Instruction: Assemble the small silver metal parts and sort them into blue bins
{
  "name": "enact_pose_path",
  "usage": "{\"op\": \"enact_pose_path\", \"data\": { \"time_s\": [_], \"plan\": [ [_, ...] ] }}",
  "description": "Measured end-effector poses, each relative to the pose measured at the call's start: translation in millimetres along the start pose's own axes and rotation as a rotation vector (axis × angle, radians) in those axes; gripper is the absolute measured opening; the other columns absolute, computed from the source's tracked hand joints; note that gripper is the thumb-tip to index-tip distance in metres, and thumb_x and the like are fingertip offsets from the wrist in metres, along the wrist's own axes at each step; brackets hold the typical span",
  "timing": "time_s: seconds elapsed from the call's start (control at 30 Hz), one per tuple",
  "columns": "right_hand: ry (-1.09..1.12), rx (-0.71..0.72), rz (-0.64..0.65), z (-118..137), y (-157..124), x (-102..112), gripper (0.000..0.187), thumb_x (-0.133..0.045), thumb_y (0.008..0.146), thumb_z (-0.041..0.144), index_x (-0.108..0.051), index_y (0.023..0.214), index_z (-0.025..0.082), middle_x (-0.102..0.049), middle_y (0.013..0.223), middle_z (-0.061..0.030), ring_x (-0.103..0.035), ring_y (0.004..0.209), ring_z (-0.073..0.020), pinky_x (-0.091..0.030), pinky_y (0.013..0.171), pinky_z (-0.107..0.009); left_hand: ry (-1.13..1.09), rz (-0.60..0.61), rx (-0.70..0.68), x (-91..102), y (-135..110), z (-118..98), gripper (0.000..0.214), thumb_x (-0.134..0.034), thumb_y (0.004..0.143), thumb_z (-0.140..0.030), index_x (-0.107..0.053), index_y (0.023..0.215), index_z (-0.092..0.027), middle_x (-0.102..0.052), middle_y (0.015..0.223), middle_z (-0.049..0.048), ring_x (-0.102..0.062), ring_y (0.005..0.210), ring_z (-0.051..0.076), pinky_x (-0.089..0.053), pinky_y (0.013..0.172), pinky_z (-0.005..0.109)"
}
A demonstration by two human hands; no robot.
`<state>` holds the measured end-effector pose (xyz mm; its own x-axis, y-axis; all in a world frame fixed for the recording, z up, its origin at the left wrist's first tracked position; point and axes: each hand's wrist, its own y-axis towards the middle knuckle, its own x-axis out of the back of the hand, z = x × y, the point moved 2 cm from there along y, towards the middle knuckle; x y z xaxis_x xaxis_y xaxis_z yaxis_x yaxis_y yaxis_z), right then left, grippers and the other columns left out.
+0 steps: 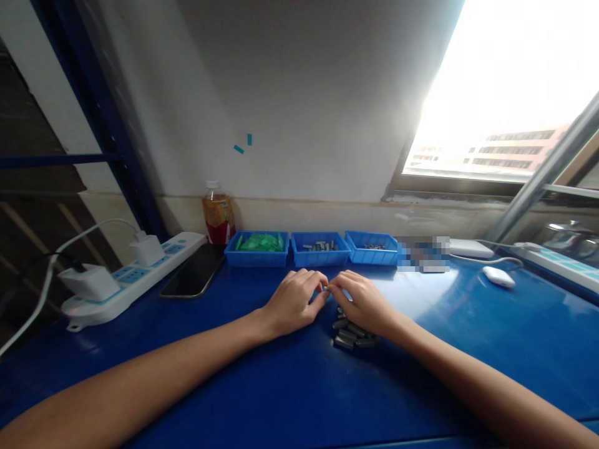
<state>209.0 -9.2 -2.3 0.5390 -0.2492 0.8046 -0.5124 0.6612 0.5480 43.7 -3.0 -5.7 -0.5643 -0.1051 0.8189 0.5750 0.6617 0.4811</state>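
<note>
My left hand (294, 299) and my right hand (362, 302) meet at the middle of the blue table (281, 386), fingertips pinched together on a small grey metal part (326, 288) between them. Under and just behind my right hand lies a pile of several small grey metal cylinders (352, 335). Both hands have curled fingers. Beyond them stand three blue trays: one with green pieces (256, 249), one with grey metal parts (320, 249), one with small dark parts (372, 247).
A white power strip (126, 277) with two chargers lies at the left, a black phone (194, 272) beside it. A drink bottle (218, 214) stands against the wall. A white mouse (498, 275), a white box (470, 248) and another power strip (561, 262) sit at the right.
</note>
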Motion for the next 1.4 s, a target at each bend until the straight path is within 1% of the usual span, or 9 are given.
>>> {"op": "enact_pose_path", "data": {
  "time_s": [0.13, 0.23, 0.47, 0.6, 0.7, 0.87, 1.07, 1.3, 1.4],
  "plan": [
    [0.019, -0.028, -0.016, -0.5, -1.8, 2.4, 0.009, -0.046, 0.09, 0.023, -0.054, 0.091, 0.019, -0.061, 0.079, -0.0036, -0.057, 0.075, -0.0165, -0.045, 0.069, -0.029, 0.02, -0.006, 0.033, 1.5, 2.0, -0.7, 0.022, -0.038, 0.095, -0.031, -0.056, 0.091, -0.019, -0.064, 0.088, 0.0025, -0.056, 0.082, 0.018, -0.039, 0.074, 0.031],
    [-0.006, 0.014, -0.022, 2.2, -2.7, 4.2, 0.012, -0.051, 0.087, 0.023, -0.053, 0.098, 0.019, -0.061, 0.085, -0.0043, -0.057, 0.079, -0.0175, -0.045, 0.071, -0.03, 0.017, 0.001, 0.035, 0.5, 2.3, 0.0, 0.027, -0.034, 0.096, -0.031, -0.057, 0.091, -0.019, -0.064, 0.088, 0.0025, -0.057, 0.082, 0.017, -0.039, 0.074, 0.031],
    [-0.043, 0.061, -0.03, 6.0, -1.5, 3.8, 0.008, -0.047, 0.09, 0.02, -0.054, 0.093, 0.019, -0.063, 0.085, -0.0049, -0.057, 0.079, -0.0182, -0.044, 0.072, -0.031, 0.014, 0.013, 0.032, -0.3, 0.2, 0.8, 0.028, -0.032, 0.097, -0.031, -0.056, 0.09, -0.019, -0.064, 0.087, 0.0029, -0.057, 0.082, 0.018, -0.04, 0.075, 0.032],
    [-0.009, 0.015, -0.039, 3.8, -0.8, 3.8, 0.012, -0.044, 0.091, 0.02, -0.055, 0.086, 0.019, -0.062, 0.078, -0.0046, -0.056, 0.074, -0.0173, -0.044, 0.069, -0.03, -0.064, -0.04, 0.038, 0.9, -1.4, 0.9, 0.019, -0.044, 0.092, -0.03, -0.05, 0.107, -0.02, -0.063, 0.092, 0.0026, -0.058, 0.086, 0.018, -0.041, 0.078, 0.033],
    [-0.003, 0.007, -0.027, 3.6, -0.2, 3.3, 0.018, -0.041, 0.092, 0.02, -0.054, 0.079, 0.019, -0.06, 0.072, -0.0037, -0.055, 0.07, -0.0166, -0.043, 0.067, -0.029, -0.084, -0.048, 0.019, 0.3, -2.2, 0.6, 0.021, -0.052, 0.087, -0.027, -0.049, 0.107, -0.021, -0.063, 0.093, 0.0026, -0.059, 0.088, 0.018, -0.041, 0.077, 0.032],
    [0.0, 0.003, -0.02, 4.0, -0.2, 3.4, 0.022, -0.039, 0.093, 0.022, -0.054, 0.077, 0.019, -0.06, 0.072, -0.0035, -0.055, 0.07, -0.0163, -0.043, 0.067, -0.029, -0.026, -0.037, 0.002, 1.4, -1.0, -1.9, 0.014, -0.045, 0.091, -0.029, -0.053, 0.095, -0.02, -0.063, 0.089, 0.0029, -0.057, 0.084, 0.018, -0.04, 0.075, 0.032],
    [-0.006, 0.025, -0.057, 5.5, -3.2, 5.0, 0.01, -0.049, 0.088, 0.023, -0.052, 0.097, 0.019, -0.063, 0.084, -0.0049, -0.058, 0.078, -0.0178, -0.045, 0.071, -0.03, 0.005, -0.021, 0.02, 3.1, 0.2, -2.8, 0.024, -0.035, 0.096, -0.031, -0.056, 0.092, -0.019, -0.064, 0.088, 0.0031, -0.057, 0.082, 0.018, -0.039, 0.075, 0.032],
    [-0.066, 0.075, -0.051, 9.9, -2.9, 5.4, 0.008, -0.046, 0.09, 0.021, -0.053, 0.092, 0.019, -0.063, 0.084, -0.0059, -0.056, 0.077, -0.0187, -0.043, 0.07, -0.031, 0.022, 0.017, 0.017, 3.2, 0.4, -2.9, 0.03, -0.029, 0.097, -0.03, -0.056, 0.089, -0.019, -0.063, 0.086, 0.0031, -0.056, 0.079, 0.018, -0.039, 0.074, 0.032],
    [-0.038, 0.041, -0.064, 8.3, -1.7, 5.4, 0.012, -0.043, 0.092, 0.021, -0.054, 0.088, 0.019, -0.062, 0.079, -0.0054, -0.056, 0.075, -0.0178, -0.043, 0.069, -0.03, -0.027, -0.024, 0.03, 3.8, -0.8, -2.2, 0.021, -0.035, 0.095, -0.029, -0.053, 0.1, -0.019, -0.063, 0.091, 0.0032, -0.058, 0.083, 0.017, -0.04, 0.076, 0.032]
  ]
}}
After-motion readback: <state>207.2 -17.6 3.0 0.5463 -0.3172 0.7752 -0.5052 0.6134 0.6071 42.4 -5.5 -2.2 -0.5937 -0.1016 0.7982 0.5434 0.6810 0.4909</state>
